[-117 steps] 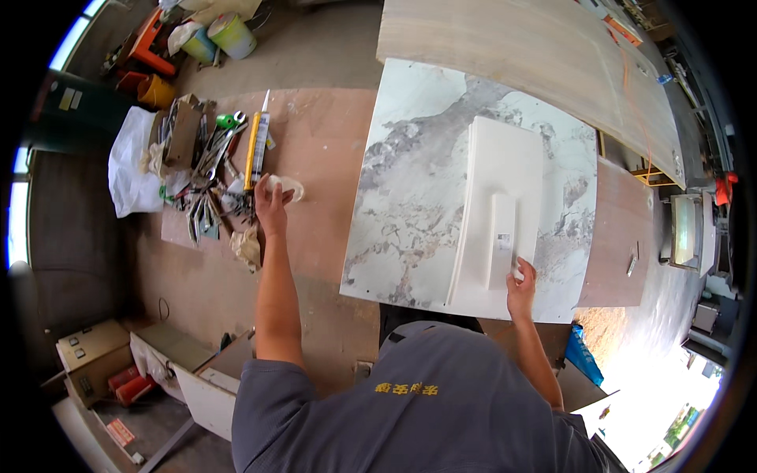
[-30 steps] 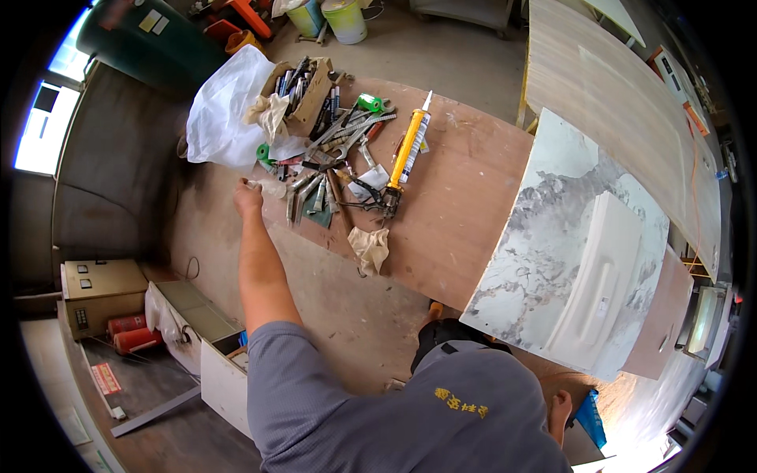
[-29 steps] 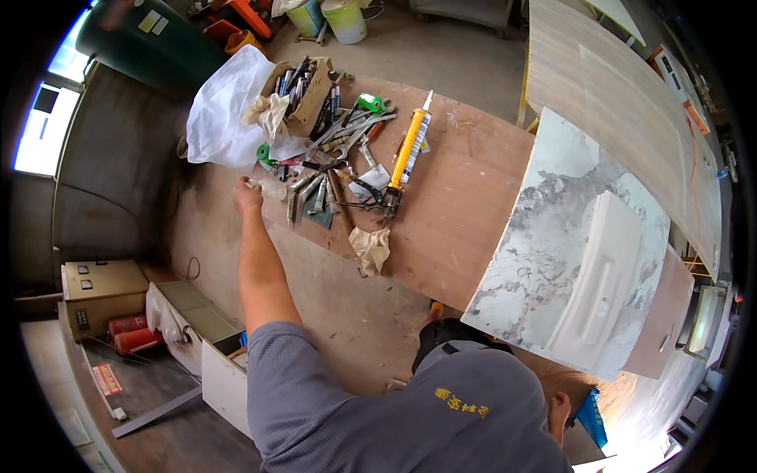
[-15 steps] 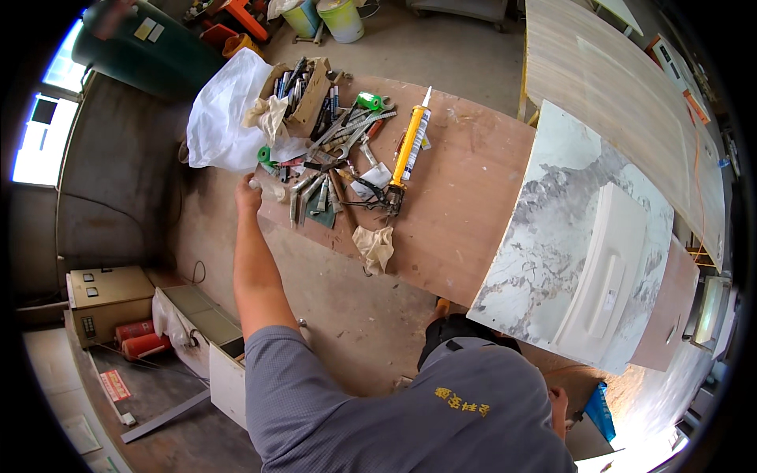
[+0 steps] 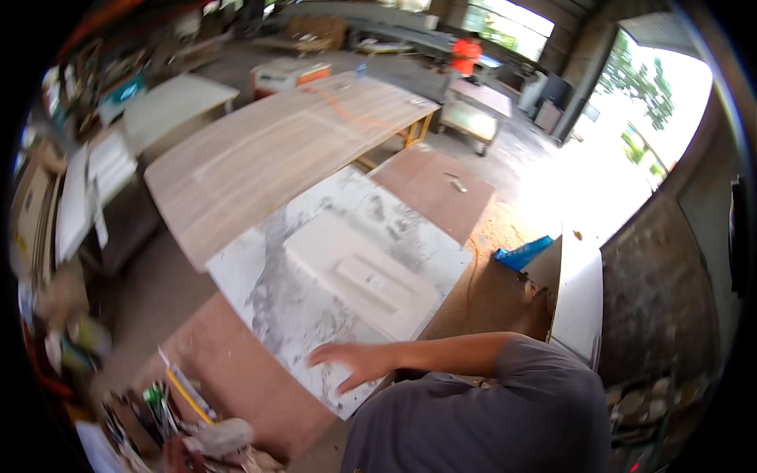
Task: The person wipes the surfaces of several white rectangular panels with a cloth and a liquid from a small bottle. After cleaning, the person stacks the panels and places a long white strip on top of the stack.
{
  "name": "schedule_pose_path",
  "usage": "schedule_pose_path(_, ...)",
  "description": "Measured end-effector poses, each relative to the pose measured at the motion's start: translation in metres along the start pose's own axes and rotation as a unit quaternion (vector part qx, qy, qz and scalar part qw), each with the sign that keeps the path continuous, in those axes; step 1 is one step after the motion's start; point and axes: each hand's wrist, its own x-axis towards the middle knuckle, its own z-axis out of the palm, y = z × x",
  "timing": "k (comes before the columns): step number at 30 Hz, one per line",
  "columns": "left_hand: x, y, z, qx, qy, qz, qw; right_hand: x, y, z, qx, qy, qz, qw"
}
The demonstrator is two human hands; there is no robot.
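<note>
Marble-patterned slab (image 5: 315, 260) lies flat on the brown bench (image 5: 236, 370), with a white rectangular basin piece (image 5: 363, 272) set face down on its middle. One hand (image 5: 347, 364) reaches across from the person's right side, so it reads as the right hand; it rests on the near corner of the slab. Fingers spread flat, holding nothing. Left hand not in view.

Heap of hand tools and a caulking tube (image 5: 185, 394) sits at the bench's near-left end, apart from the slab. Long wood-grain panel (image 5: 268, 150) lies beyond the slab.

Judgement: to steady or shift the slab well, keep the palm flat and press evenly near the corner, avoid levering on the overhanging edge, and bring the second hand to the opposite side before any slide.
</note>
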Motion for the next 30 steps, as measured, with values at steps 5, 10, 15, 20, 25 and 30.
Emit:
schedule_pose_path(5,0.095,0.183,0.031,-0.126,-0.109,0.235,0.958,0.045,-0.046,0.003,0.166,-0.110,-0.133,0.971)
schedule_pose_path(10,0.155,0.242,0.026,-0.173,-0.152,0.466,0.854,0.020,-0.048,0.000,0.526,-0.279,-0.060,0.801)
schedule_pose_path(15,0.189,0.300,0.053,-0.155,-0.119,0.473,0.859,-0.020,-0.043,-0.045,0.510,-0.195,-0.059,0.836)
schedule_pose_path(20,0.203,0.325,0.103,-0.101,-0.204,0.382,0.896,-0.057,-0.034,-0.090,0.305,-0.045,-0.080,0.948)
schedule_pose_path(25,0.203,0.370,0.140,0.010,-0.257,0.144,0.955,-0.084,-0.034,-0.106,-0.092,0.240,0.023,0.966)
schedule_pose_path(30,0.203,0.384,0.128,-0.118,-0.313,0.158,0.929,-0.107,-0.032,-0.113,0.026,0.248,0.019,0.968)
